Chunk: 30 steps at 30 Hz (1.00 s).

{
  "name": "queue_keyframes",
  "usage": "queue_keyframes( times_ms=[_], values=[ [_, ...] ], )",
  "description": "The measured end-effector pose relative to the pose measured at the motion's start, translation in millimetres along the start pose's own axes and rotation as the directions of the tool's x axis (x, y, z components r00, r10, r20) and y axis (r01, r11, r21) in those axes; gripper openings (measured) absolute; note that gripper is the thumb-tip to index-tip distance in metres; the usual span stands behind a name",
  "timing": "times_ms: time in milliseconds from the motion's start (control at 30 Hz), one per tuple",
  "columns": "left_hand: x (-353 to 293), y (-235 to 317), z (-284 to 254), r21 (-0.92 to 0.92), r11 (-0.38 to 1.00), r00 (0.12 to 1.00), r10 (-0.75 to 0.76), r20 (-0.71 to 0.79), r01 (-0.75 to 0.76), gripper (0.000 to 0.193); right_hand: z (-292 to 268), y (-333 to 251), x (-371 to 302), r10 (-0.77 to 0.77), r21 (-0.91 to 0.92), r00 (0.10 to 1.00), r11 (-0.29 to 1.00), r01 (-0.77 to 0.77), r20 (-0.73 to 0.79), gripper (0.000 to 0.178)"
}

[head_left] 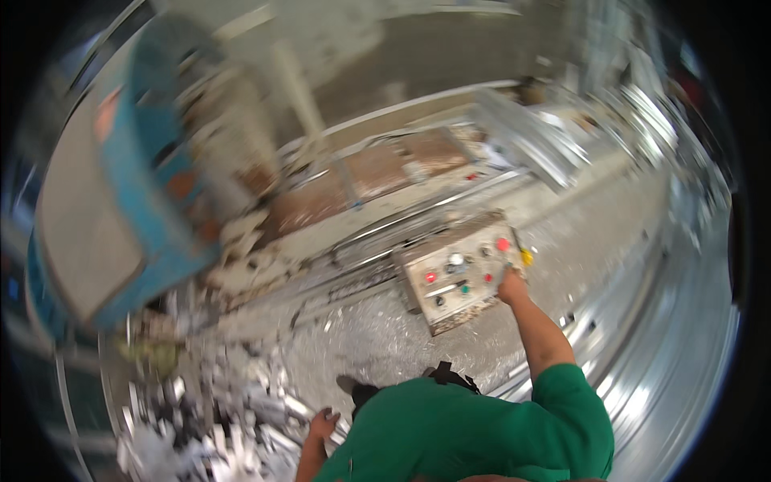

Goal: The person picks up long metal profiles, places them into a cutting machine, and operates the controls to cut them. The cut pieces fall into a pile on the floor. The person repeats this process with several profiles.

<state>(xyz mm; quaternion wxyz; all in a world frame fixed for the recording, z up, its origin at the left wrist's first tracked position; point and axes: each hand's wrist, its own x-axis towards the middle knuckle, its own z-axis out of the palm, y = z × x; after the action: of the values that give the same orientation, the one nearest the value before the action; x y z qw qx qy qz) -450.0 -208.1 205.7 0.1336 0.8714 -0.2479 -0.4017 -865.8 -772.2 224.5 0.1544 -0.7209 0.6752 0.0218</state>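
Observation:
My right arm reaches forward to a control box point(474, 295) with a pale, worn face. My right hand point(511, 286) is at its right end, with its fingertips near the dark knob or button there. How those fingers are bent is too blurred to tell. The face bears a red button point(503, 243) at the far right, another red button point(431, 277) at the left, a white knob point(456, 259) and a green button point(465, 290). Low at my left side hangs my left hand point(324, 423), loosely open with nothing visible in it.
A large blue and beige machine guard point(128, 185) stands at the left. Behind the box runs a dirty machine bed point(377, 173) with metal profiles point(534, 136) on it. Metal offcuts point(217, 410) heap at the lower left; long shiny profiles point(658, 353) lie at the right.

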Motion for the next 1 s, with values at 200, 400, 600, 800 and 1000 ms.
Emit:
queue_keyframes(
  times_ms=[200,400,600,800,1000],
  values=[
    [-32,-50,30,-0.016,0.992,0.990,-0.122,0.068,0.123,0.070,30,14,17,-0.114,0.100,0.993,0.988,0.114,-0.007,0.064],
    [-48,-29,27,-0.100,0.985,0.990,-0.141,0.000,0.141,0.067,39,28,40,-0.186,0.110,0.981,0.975,0.192,-0.059,0.068],
    [-40,-14,33,-0.164,0.984,0.997,-0.073,-0.035,0.067,0.065,31,22,40,-0.147,0.063,0.989,0.987,0.148,-0.027,0.064],
    [-37,-6,22,-0.126,0.987,0.995,-0.097,0.002,0.096,0.063,37,26,45,-0.202,0.064,0.978,0.977,0.205,-0.051,0.066],
    [-35,-14,27,-0.123,0.989,0.996,-0.088,-0.018,0.085,0.060,35,24,45,-0.203,0.075,0.977,0.975,0.207,-0.063,0.066]
  ],
)
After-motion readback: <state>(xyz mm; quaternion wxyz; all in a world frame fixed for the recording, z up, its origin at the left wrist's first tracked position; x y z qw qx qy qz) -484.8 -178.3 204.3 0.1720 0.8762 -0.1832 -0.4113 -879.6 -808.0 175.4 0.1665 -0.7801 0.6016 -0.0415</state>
